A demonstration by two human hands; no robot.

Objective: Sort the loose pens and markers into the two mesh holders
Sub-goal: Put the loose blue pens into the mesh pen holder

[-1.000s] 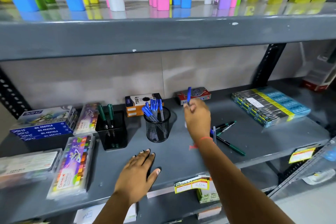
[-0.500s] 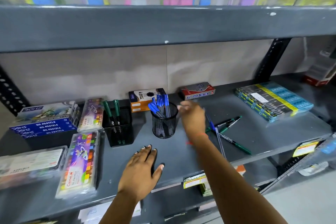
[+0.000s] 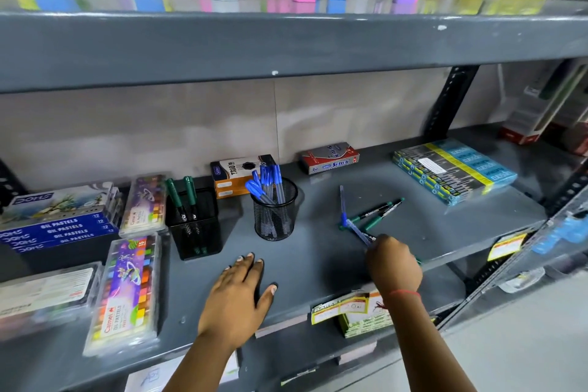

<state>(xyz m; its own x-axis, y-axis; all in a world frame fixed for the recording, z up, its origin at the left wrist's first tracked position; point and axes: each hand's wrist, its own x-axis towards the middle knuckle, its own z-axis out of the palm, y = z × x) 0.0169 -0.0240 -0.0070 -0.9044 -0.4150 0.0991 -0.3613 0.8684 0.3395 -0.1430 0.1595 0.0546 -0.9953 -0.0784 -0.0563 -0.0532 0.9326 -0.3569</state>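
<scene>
The left hand [image 3: 237, 293] lies flat on the grey shelf [image 3: 318, 264], palm down, the fingers spread, and it holds nothing. The right hand [image 3: 393, 261] is closed around the end of a blue pen [image 3: 356, 229], which is blurred; the pen points away from the hand toward the back wall, up and to the left, with its blue cap at the far end.

Just beyond this hand, a few green markers [image 3: 377, 212] lie loose on the shelf, crossing each other. Another blue pen [image 3: 342, 200] lies there too, its near end touching the markers (I cannot tell how many markers there are exactly).

The round mesh holder [image 3: 275, 216] stands in the middle of the shelf, between the two hands and further back, and it is full of blue-capped pens [image 3: 265, 183] leaning to the left. The square black holder [image 3: 195, 226] stands just beside it on the left, with two green markers [image 3: 183, 197] upright inside.

Boxes of oil pastels [image 3: 125, 289] lie at the left side. An orange box [image 3: 234, 178] and a red box [image 3: 331, 157] stand along the wall behind the holders, and a pack of pencils [image 3: 455, 170] lies at the right.
</scene>
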